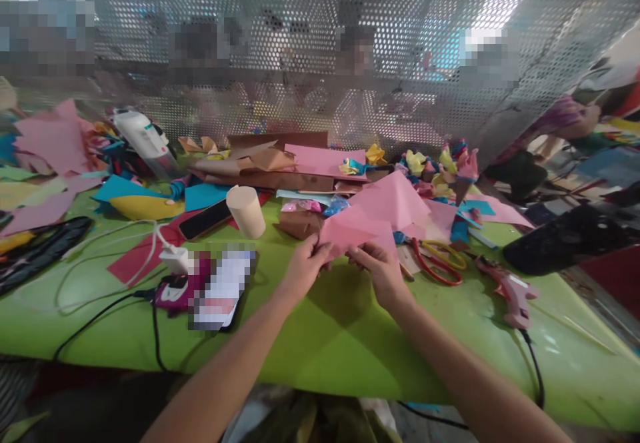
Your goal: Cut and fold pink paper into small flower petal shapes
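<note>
A sheet of pink paper (pixel 373 219) is held up over the green table (pixel 320 336), its near edge toward me. My left hand (pixel 309 263) pinches the left corner between thumb and fingers. Along the same edge, a short way to the right, my right hand (pixel 376 266) pinches the paper too. The sheet rises to a peak at the back and looks creased. Just behind it lie a brown paper piece (pixel 299 225) and shiny pink and blue wrapped bits, partly covered by the sheet.
Scissors with red and yellow handles (pixel 440 269) and a pink glue gun (pixel 513 293) lie at right, near a black cylinder (pixel 565 239). Leftward are a cardboard tube (pixel 246 211), a phone (pixel 223 289), a purple power strip (pixel 183 289) and cables. Paper scraps line the perforated metal screen (pixel 300 49).
</note>
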The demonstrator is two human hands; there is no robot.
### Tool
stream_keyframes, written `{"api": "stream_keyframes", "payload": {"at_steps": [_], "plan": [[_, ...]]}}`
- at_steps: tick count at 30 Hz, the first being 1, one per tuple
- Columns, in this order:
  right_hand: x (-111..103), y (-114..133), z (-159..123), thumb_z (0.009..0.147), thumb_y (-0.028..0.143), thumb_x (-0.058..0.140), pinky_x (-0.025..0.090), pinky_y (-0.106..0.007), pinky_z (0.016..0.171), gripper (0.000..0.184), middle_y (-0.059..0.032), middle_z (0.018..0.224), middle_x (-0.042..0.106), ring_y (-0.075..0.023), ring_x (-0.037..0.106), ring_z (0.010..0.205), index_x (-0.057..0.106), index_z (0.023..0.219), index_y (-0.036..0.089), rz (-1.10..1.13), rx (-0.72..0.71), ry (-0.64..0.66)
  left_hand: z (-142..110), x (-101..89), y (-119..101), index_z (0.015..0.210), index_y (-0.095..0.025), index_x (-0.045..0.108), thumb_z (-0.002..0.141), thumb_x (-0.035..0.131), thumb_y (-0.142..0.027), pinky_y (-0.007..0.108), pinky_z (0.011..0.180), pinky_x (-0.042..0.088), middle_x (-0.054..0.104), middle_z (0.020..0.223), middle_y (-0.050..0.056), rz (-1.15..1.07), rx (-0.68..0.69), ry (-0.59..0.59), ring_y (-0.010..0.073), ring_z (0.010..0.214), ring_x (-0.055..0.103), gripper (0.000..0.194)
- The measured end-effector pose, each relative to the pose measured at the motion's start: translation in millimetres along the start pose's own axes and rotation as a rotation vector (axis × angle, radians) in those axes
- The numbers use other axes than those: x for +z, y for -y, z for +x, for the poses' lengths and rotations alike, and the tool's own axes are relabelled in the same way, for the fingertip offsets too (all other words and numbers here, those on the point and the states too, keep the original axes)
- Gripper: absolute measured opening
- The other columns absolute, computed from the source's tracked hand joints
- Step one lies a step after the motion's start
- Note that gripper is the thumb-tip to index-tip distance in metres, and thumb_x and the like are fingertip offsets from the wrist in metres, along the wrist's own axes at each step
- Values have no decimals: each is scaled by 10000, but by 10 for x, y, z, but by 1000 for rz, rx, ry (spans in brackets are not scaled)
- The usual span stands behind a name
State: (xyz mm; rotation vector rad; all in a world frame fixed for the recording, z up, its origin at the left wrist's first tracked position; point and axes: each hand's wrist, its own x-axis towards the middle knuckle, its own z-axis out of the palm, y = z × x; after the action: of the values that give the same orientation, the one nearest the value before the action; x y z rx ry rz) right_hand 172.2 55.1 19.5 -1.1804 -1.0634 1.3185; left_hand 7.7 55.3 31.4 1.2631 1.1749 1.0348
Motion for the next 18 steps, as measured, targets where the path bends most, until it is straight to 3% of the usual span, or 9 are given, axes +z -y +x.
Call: {"api": "stream_keyframes", "payload": {"at_steps": [4,8,12,15,18], "plan": [[-100,33,17,732,494,668,319,-264,538,305,-16,654,616,-148,492,595,654,685,194,-130,-79,-63,29,-44,15,922,-175,603,813,627,-466,172,432,294,534,639,-39,-72,-77,-68,77,493,462,311],[-124,72,-11,789,344,598,358,-282,597,153,-20,714,617,-178,525,657,640,761,199,-485,-333,-83,50,-40,25,931,-180,632,805,629,-516,198,475,351,582,716,-8,-125,-143,-87,92,530,486,359],[-116,91,-27,781,222,542,381,-299,609,88,-43,770,581,-198,528,694,574,701,206,-761,-573,-97,42,-36,37,939,-162,659,834,585,-538,227,537,386,581,697,-4,-1,-98,24,109,555,478,397],[-130,85,-23,749,183,553,413,-336,659,51,-69,843,587,-234,538,772,597,760,207,-900,-690,-116,31,-46,41,986,-151,666,867,540,-536,230,541,365,572,678,-13,108,-95,144,107,542,464,422],[-164,104,-36,683,146,578,428,-391,733,160,-81,887,593,-271,533,837,613,826,210,-1011,-778,-208,35,-58,41,1054,-160,672,875,540,-524,228,566,374,644,820,20,124,-130,191,115,609,506,427]]}}
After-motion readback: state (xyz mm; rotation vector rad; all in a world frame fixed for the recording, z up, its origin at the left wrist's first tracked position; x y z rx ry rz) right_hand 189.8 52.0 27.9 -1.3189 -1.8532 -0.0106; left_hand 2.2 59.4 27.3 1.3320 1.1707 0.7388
